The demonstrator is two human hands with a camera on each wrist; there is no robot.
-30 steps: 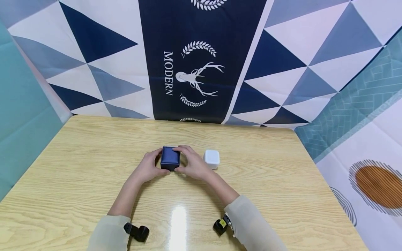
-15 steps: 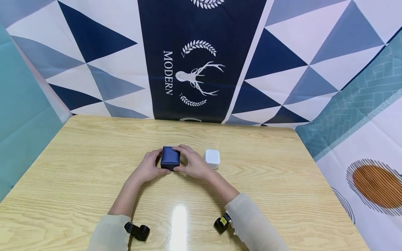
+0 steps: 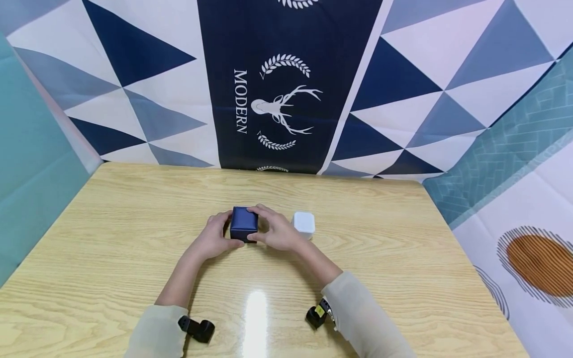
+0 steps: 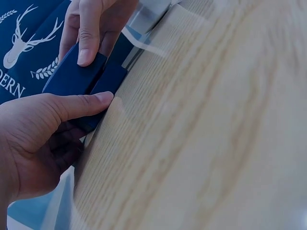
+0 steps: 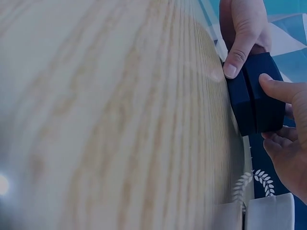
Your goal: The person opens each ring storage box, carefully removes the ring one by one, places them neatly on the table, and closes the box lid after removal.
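Note:
A small navy jewelry box (image 3: 243, 221) stands on the wooden table between both hands. My left hand (image 3: 214, 237) grips its lower part from the left, with the thumb (image 4: 88, 104) along the front of the base. From the right, my right hand (image 3: 278, 231) holds the lid, its thumb (image 5: 273, 87) on the front face and its fingers at the top and back edge. In both wrist views a narrow dark gap runs between lid (image 5: 268, 103) and base (image 5: 240, 103). Whatever the box contains is hidden.
Just right of the right hand stands a white rounded box (image 3: 304, 224), also seen at the bottom of the right wrist view. A patterned cloth (image 3: 277, 84) hangs behind the table's far edge. The wooden table top (image 3: 134, 248) reaches out on both sides.
The right hand has risen slightly with the lid, and more of the lid's blue front shows. The left hand stays on the base. The head view has shifted a little.

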